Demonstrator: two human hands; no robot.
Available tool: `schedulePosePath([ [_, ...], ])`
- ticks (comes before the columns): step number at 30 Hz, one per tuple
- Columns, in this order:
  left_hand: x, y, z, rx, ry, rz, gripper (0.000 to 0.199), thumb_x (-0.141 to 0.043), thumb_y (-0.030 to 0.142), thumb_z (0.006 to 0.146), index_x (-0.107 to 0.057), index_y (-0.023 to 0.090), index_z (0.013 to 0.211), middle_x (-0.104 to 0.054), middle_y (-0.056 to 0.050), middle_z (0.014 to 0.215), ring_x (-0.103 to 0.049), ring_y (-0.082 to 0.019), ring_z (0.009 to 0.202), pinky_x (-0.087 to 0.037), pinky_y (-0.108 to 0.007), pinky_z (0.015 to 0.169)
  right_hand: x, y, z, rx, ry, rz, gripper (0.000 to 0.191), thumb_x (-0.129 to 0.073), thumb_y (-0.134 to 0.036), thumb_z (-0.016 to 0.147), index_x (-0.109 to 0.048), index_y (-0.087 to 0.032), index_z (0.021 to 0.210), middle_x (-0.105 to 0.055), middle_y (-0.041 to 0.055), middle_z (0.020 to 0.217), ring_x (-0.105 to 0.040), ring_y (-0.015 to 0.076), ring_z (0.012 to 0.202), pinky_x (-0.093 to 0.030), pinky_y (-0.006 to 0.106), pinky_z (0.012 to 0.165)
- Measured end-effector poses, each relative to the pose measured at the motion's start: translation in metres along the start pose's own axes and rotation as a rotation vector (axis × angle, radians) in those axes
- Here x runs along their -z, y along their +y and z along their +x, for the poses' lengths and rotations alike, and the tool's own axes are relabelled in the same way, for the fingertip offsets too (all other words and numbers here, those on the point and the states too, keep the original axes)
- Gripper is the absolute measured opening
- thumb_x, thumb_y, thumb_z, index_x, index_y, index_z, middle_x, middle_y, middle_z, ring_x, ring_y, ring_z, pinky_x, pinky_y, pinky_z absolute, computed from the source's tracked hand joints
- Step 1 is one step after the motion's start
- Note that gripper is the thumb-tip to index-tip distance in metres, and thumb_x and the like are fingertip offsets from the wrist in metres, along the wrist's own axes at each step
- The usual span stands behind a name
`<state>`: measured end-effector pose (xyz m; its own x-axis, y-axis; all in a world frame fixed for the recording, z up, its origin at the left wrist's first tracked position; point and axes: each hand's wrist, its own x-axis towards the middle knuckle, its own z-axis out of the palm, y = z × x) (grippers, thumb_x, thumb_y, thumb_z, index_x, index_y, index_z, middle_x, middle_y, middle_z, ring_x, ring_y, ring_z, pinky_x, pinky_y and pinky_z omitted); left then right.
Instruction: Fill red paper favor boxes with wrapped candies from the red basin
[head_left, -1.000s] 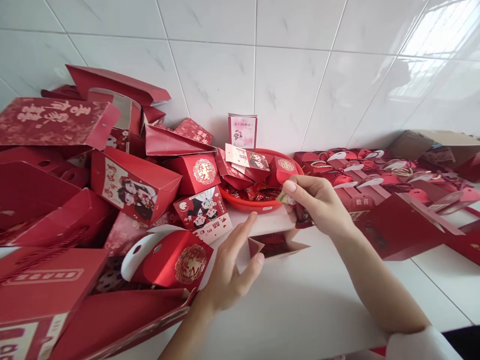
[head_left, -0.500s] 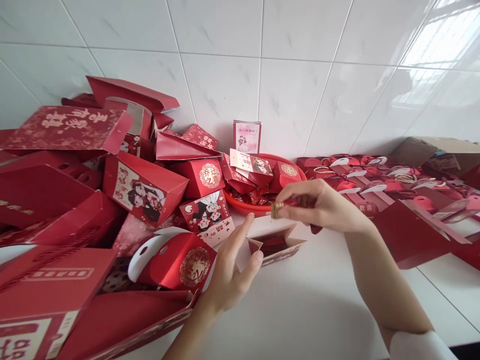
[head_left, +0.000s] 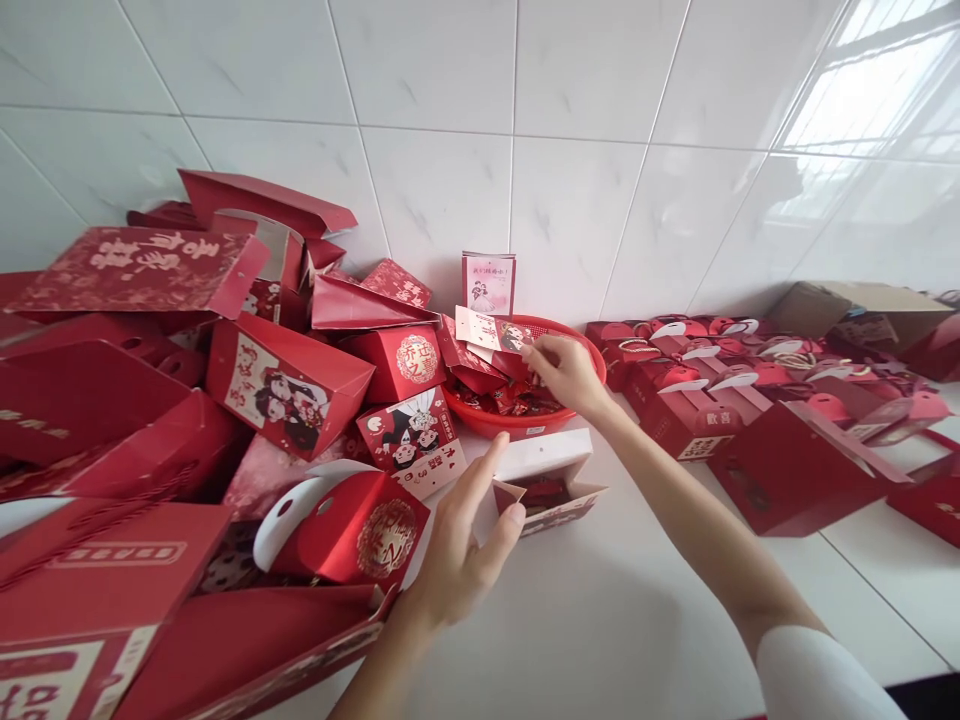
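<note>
The left hand [head_left: 456, 555] is just left of the open box [head_left: 559, 513] on the white table [head_left: 600, 620], thumb and forefinger wide apart. The right hand [head_left: 568, 375] is over the red basket [head_left: 517, 425] on the far side, fingers narrow beside a printed card [head_left: 480, 326]; whether they grip anything I cannot tell. Red boxes [head_left: 292, 385] crowd the left.

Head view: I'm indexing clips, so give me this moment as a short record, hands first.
Left hand: open, beside the open box; contact unclear
Right hand: at the basket; grip contents unclear
Basket: red, holding boxes and small packets
Left side: heap of red boxes
Right side: rows of red boxes
Backdrop: tiled wall
</note>
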<state>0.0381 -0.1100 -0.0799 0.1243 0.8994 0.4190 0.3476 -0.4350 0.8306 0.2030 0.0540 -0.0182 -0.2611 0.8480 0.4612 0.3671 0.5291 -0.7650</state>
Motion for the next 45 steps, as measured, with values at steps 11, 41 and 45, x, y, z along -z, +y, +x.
schedulePosePath([
  [11, -0.002, -0.01, 0.001, 0.072, 0.116, 0.016, 0.049, -0.046, 0.04, 0.104, -0.045, 0.024, 0.151, -0.055, -0.009, 0.151, -0.048, -0.025, 0.143, -0.047, -0.038, 0.112, 0.047, -0.005, -0.059, -0.032, -0.564, 0.46, 0.061, -0.076, -0.053, 0.081, -0.06, -0.016, 0.127, -0.071, 0.0126, 0.114, -0.07, 0.0212, 0.098, -0.057, 0.034, 0.084],
  [41, -0.009, -0.007, 0.002, -0.217, -0.003, 0.149, 0.013, -0.056, 0.017, 0.095, -0.065, 0.025, 0.1, -0.072, -0.001, 0.11, -0.068, -0.015, 0.107, -0.053, -0.022, 0.092, 0.027, -0.003, -0.162, 0.108, -0.039, -0.045, 0.019, -0.056, -0.027, 0.098, -0.071, -0.019, 0.091, -0.073, 0.004, 0.082, -0.064, 0.0147, 0.07, -0.051, 0.025, 0.065],
  [45, -0.012, -0.007, -0.002, -0.247, -0.045, 0.2, 0.021, -0.059, 0.02, 0.095, -0.068, 0.028, 0.112, -0.066, -0.003, 0.132, -0.064, -0.017, 0.122, -0.052, -0.026, 0.1, 0.067, -0.006, -0.183, 0.108, 0.232, -0.226, 0.012, -0.061, -0.024, 0.095, -0.072, -0.02, 0.091, -0.071, 0.0029, 0.079, -0.063, 0.0149, 0.068, -0.05, 0.026, 0.062],
])
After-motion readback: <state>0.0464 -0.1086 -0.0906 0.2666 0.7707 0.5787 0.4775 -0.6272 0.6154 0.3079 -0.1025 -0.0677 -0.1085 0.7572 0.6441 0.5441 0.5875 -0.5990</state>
